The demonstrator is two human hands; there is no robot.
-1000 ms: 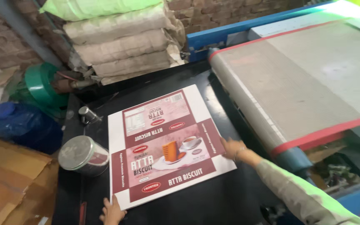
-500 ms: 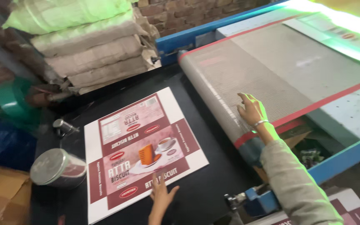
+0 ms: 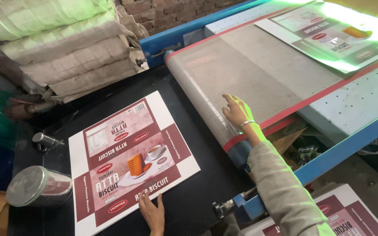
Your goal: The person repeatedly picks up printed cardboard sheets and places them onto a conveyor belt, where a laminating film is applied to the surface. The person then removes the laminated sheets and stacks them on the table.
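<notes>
From the head view I take the printed sheet (image 3: pixel 130 159) as my landmark. It is a flat carton blank in maroon, pink and white, lying on the black tabletop (image 3: pixel 206 192) with its long side running up and to the right.

My left hand (image 3: pixel 152 213) rests at the sheet's near edge, fingers (image 3: pixel 143 199) slightly spread and flat on the card, closed on nothing. My right hand (image 3: pixel 237 111) is well to the right of the sheet, laid on the mesh belt (image 3: pixel 259 74) near its front roller; the fingers are loosely apart and pressing the mesh, with nothing gripped.

Left of the sheet a tin (image 3: pixel 38 187) lies on its side, and a small metal cap (image 3: pixel 43 140) sits just beyond it. Behind the sheet, stuffed sacks (image 3: pixel 66 57) are piled against a brick wall. Far up the belt, another sheet (image 3: pixel 333 37) lies under bright green light. Below my right arm, the corner of a stack (image 3: pixel 351 218) of the same blanks shows.

As I judge it, the sheet is being readied to go onto the belt. To do that well, I would keep the left palm flat and slide the sheet rather than pinch it, so the card does not crease. I would square its leading edge to the roller before letting it on, and keep the right fingers off the moving mesh where it turns under.
</notes>
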